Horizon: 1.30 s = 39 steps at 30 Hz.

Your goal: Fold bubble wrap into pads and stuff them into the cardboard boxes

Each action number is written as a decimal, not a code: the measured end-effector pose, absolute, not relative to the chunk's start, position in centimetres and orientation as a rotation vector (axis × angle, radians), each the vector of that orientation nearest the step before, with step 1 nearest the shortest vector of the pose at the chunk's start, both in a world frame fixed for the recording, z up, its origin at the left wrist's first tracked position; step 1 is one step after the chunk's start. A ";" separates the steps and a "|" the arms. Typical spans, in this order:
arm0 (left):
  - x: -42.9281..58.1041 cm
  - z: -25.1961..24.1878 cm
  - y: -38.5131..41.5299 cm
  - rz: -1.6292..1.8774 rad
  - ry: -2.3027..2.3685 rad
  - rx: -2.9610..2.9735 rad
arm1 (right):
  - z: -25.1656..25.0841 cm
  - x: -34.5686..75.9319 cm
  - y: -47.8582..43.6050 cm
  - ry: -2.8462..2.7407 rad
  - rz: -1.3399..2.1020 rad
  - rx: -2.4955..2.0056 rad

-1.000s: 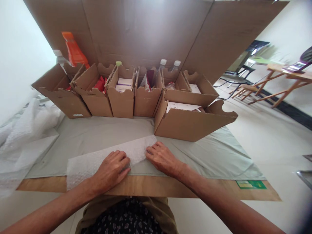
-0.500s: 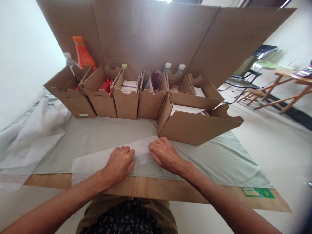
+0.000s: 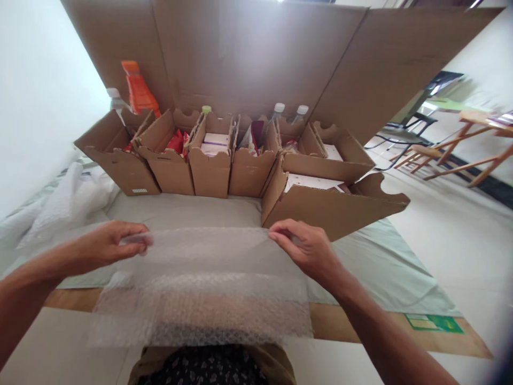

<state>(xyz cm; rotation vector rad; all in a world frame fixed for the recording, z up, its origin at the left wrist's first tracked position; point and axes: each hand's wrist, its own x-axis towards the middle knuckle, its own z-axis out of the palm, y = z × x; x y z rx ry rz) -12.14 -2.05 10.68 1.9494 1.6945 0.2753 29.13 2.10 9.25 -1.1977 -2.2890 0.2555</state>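
We see a clear bubble-wrap sheet [image 3: 208, 307] spread between two hands, its long axis running left to right, roughly parallel to the wooden table edge [image 3: 76, 299]. The left hand [image 3: 106, 247] closes thumb and fingers on the far edge near its left end, although blur hides the exact contact; the right hand [image 3: 310, 248] pinches the same edge near its right end. From this grip the sheet lies toward the person, and we judge neither hand to be markedly nearer its middle. Its near edge reaches past the table edge, above the lap. Beyond the held edge, we note a strip of pale green cloth [image 3: 180, 208] extending to the row of cardboard boxes [image 3: 210, 176], which gives some depth for movement. On the right the room is tighter: the angled cardboard box [image 3: 328, 211] stands just beyond the right hand, and we cannot tell whether they touch. More cloth spreads to the right of that hand, toward a green card [image 3: 435, 323] at the table edge. On the left, beyond the left hand, lies a crumpled heap of bubble wrap [image 3: 66, 208].
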 end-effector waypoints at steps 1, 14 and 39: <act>-12.4 9.8 -0.9 0.197 1.626 1.931 | 8.0 28.7 3.1 -2.313 0.259 -1.239; -7.4 2.7 -5.7 0.833 1.893 2.734 | 1.8 25.3 -1.3 -2.322 -0.248 -1.092; -0.9 -0.4 -5.6 0.329 1.659 2.765 | 0.1 22.9 -4.5 -2.566 0.115 -1.374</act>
